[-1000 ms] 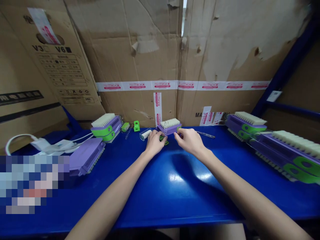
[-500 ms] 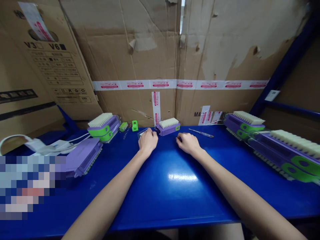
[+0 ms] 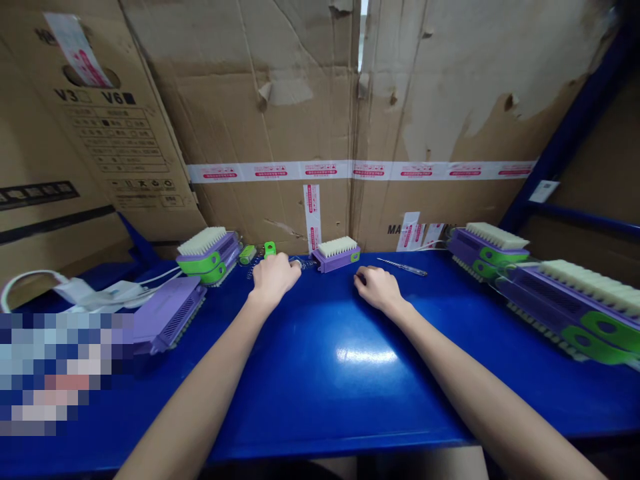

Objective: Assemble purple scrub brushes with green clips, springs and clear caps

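My left hand (image 3: 275,277) is low over the back of the blue table, its fingers curled down and largely hidden. Whatever they hold, if anything, I cannot make out; a small pale bit shows at their right edge. Behind it stands a green bracket with a hole (image 3: 270,249), partly covered. Several small clips or springs lie left of the hand, beside a small green part (image 3: 247,253). My right hand (image 3: 377,287) rests loosely closed on the table, with nothing visible in it. Between and behind the hands sits a purple brush unit (image 3: 337,257) with cream bristles, touched by neither.
A slim screwdriver (image 3: 403,267) lies behind my right hand. More purple-and-green brush units stand at right (image 3: 565,300) and at left (image 3: 207,257). White cables with a plug (image 3: 75,290) lie at far left. Cardboard (image 3: 280,120) walls the back; a blue post (image 3: 565,120) rises at right.
My left hand has shifted left, away from the purple brush unit, and now covers part of the green bracket. My right hand has hardly moved.
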`<state>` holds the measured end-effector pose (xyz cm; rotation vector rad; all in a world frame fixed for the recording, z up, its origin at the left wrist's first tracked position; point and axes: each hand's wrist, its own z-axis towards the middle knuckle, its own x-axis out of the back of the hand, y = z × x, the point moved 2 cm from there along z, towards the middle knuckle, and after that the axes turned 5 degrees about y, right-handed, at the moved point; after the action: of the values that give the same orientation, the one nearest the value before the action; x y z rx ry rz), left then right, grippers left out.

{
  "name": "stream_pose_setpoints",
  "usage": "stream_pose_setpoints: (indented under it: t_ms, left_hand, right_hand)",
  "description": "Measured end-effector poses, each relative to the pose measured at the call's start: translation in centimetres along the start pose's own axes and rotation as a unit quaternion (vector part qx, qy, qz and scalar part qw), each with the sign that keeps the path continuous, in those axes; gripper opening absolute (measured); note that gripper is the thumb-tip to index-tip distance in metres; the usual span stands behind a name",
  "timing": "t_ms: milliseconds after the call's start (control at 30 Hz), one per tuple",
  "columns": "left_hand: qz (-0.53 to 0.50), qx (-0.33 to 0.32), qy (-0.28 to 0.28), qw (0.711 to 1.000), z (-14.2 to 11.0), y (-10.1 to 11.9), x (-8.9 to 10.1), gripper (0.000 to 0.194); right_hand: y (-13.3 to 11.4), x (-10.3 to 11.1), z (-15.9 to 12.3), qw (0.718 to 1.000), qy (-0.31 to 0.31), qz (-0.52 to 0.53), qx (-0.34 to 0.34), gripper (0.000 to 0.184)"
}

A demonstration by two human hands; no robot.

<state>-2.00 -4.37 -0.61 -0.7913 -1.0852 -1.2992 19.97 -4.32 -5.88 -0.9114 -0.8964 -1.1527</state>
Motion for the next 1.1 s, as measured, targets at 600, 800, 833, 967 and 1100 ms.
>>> stream_pose_setpoints:
  t_ms: [600, 800, 833, 967, 1100]
  left_hand:
    - [-0.064, -0.148, -0.046, 0.986, -0.7, 1.8, -4.0, 0.039]
    - [-0.023, -0.084, -0.031, 0.996, -0.8, 1.6, -3.8, 0.03]
    - [-0.018, -0.089, -0.022, 0.996, -0.8, 1.6, -3.9, 0.03]
    - [-0.01, -0.155, -0.011, 0.988, -0.8, 2.3, -4.5, 0.037]
    - [-0.023, -0.195, -0.028, 0.98, -0.8, 2.6, -5.4, 0.046]
  right_hand:
    - [-0.1, 0.2, -0.4, 1.0, -0.003, -0.001, 0.006, 0.027]
    - [-0.1, 0.2, -0.4, 1.0, 0.001, -0.002, 0.006, 0.027]
    - [-0.1, 0.2, -0.4, 1.0, 0.001, -0.002, 0.006, 0.027]
    - [-0.1, 0.2, -0.4, 1.0, 0.004, -0.004, 0.006, 0.026]
    - [-0.2, 0.1, -0.4, 1.0, 0.003, -0.006, 0.007, 0.026]
